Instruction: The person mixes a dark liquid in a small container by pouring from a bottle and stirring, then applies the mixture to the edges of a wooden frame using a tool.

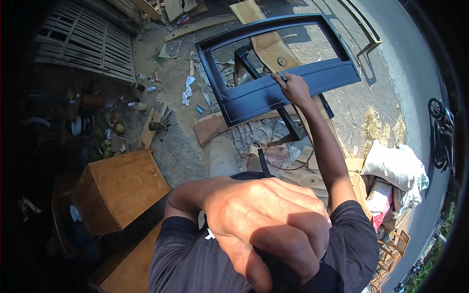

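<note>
My right hand [294, 89] reaches out over a dark-painted frame panel [264, 95] with one large opening and a solid lower section. Its fingers are closed around a small dark object [282, 76], mostly hidden, at the inner edge of the solid section. The panel lies tilted over a wooden plank [273, 49] and dark support legs [291, 128]. Close to the camera, my left hand [266, 224] is raised in front of my chest with its fingers curled. Whatever those fingers may hold is hidden from view.
A brown wooden cabinet [128, 188] stands at the left. White sacks [395, 166] are piled at the right, beside a road [425, 63] with a parked motorcycle [441, 132]. A dark metal frame [364, 29] stands at far right. Bottles and scraps litter the ground.
</note>
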The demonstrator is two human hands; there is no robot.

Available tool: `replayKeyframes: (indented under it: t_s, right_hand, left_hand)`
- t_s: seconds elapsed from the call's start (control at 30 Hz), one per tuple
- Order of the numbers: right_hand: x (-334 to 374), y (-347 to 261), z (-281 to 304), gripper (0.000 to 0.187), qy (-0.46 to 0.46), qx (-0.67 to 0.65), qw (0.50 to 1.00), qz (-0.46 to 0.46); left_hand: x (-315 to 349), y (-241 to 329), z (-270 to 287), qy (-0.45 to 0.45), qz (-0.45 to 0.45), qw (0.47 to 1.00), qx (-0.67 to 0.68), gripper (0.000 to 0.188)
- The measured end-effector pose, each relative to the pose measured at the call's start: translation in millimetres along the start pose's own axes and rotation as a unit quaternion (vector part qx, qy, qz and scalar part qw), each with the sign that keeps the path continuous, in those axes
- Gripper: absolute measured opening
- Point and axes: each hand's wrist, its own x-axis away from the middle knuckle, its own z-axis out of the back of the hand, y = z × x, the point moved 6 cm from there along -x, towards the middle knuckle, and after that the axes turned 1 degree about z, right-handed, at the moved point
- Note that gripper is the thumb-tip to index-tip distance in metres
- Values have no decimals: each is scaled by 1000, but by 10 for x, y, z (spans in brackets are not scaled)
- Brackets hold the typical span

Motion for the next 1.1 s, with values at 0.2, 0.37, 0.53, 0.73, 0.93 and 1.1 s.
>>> replayKeyframes:
  t_s: [0.2, 0.37, 0.53, 0.73, 0.93, 1.1]
  right_hand:
    - [-1017, -224, -103, 78, 19, -23, 1000, 4]
    - [-1714, 934, 1114, 73, 255, 92, 943, -193]
    - [-2331, 264, 742, 74, 182, 29, 981, -63]
    - [-2521, -829, -149, 55, -19, -175, 984, 39]
    - [-3070, 1413, 1819, 71, 240, 152, 919, -273]
    - [-3151, 1846, 1811, 79, 189, 186, 926, -268]
  left_hand:
    - [-52, 100, 527, 74, -7, 997, 29, 26]
    - [1161, 74, 2478, 364, 69, 881, -295, 46]
    - [3054, -1030, 4685, 526, 409, 671, -324, 73]
    - [3086, -2088, 5359, 574, 404, 702, -122, 91]
    - [2900, -2272, 5210, 552, 368, 746, -57, 54]
    - [3030, -2105, 5281, 529, 395, 750, -35, 56]
